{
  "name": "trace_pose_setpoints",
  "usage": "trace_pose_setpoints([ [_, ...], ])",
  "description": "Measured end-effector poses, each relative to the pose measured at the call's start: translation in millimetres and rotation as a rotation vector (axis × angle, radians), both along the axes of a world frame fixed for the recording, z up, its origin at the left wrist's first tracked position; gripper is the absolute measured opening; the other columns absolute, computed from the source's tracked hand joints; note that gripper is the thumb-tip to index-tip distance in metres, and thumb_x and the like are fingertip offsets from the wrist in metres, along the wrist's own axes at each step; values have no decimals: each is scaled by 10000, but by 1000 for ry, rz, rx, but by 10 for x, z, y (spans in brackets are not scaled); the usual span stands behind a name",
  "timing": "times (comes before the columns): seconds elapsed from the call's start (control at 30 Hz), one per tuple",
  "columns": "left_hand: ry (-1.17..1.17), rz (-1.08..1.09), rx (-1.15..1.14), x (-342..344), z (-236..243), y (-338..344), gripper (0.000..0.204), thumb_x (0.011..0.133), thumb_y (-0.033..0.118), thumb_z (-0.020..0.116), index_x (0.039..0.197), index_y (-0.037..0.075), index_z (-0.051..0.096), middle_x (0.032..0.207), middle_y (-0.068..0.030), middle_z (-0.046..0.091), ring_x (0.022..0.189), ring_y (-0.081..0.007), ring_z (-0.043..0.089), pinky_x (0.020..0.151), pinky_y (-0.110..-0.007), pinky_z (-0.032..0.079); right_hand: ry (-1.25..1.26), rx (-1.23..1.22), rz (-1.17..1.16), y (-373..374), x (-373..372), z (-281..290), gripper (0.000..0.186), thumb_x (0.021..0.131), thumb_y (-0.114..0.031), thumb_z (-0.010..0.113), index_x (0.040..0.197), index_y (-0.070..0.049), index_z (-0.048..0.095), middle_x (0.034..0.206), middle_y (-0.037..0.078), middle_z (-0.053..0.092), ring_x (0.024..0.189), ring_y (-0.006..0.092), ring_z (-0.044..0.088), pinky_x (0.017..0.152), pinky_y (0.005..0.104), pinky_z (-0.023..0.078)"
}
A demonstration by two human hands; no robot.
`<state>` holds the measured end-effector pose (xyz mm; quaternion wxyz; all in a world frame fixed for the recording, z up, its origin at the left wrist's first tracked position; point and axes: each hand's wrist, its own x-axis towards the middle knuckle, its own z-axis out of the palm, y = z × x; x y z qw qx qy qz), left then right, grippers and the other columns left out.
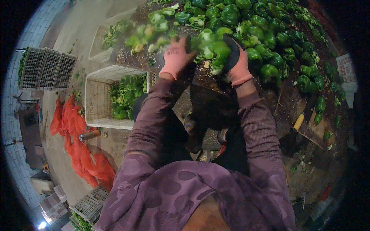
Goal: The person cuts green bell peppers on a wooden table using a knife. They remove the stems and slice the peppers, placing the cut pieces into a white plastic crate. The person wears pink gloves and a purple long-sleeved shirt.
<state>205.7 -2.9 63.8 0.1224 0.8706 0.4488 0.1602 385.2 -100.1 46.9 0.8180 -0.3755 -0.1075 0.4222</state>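
My left hand (177, 57), in a pink glove with dark fingers, is stretched over the table's near edge with its fingers apart. It is beside pale green cut pepper pieces (156, 32), and I see nothing held in it. My right hand (237, 63), gloved alike, curls around the right side of a green bell pepper (219, 52). Between the hands lie more light green pepper pieces (206, 36). A big heap of whole green bell peppers (266, 29) spreads over the dark table beyond and to the right of my right hand.
A white crate (90, 100) with green peppers stands at lower left of the table, another crate (94, 48) behind it. Red netting (79, 146) lies on the floor near a cylindrical handle (89, 134). A yellow-handled tool (298, 122) lies right. Stacked crates (48, 69) stand far left.
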Motion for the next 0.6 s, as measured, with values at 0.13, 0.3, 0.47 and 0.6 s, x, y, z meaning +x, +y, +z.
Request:
trace_pose_setpoints([
  [0.13, 42, 36, -51, 13, 4, 161, 657, 759, 429, 712, 1310, 158, 477, 1162, -209, 545, 1010, -375, 592, 847, -448, 494, -61, 34, 51, -6, -41, -5, 293, 740, -64, 752, 1022, -43, 674, 925, 50, 667, 774, 185, 636, 701, 324, 537],
  [0.3, 3, -290, 388, 5, -265, 277, 460, 767, 350, 683, 1139, 103, 571, 1045, -151, 604, 969, -352, 578, 838, -445, 472, 104, -23, 135, 31, -150, 61, 273, 750, -73, 741, 1013, -43, 675, 908, 46, 667, 743, 173, 639, 671, 317, 540],
  [0.47, -243, -323, 612, 25, -456, 481, 536, 772, 326, 679, 1240, 104, 542, 1244, -129, 535, 1158, -320, 500, 990, -441, 400, -6, -21, 194, 67, -223, 169, 226, 810, -90, 690, 1024, -18, 671, 929, 43, 668, 793, 160, 643, 695, 304, 536],
  [0.6, -162, -316, 558, 27, -280, 453, 504, 784, 302, 667, 1234, 110, 546, 1225, -121, 549, 1131, -297, 525, 972, -420, 418, -141, -59, 141, -39, -185, 231, 214, 854, -69, 639, 1051, 11, 665, 979, 64, 668, 850, 157, 645, 765, 286, 536],
])
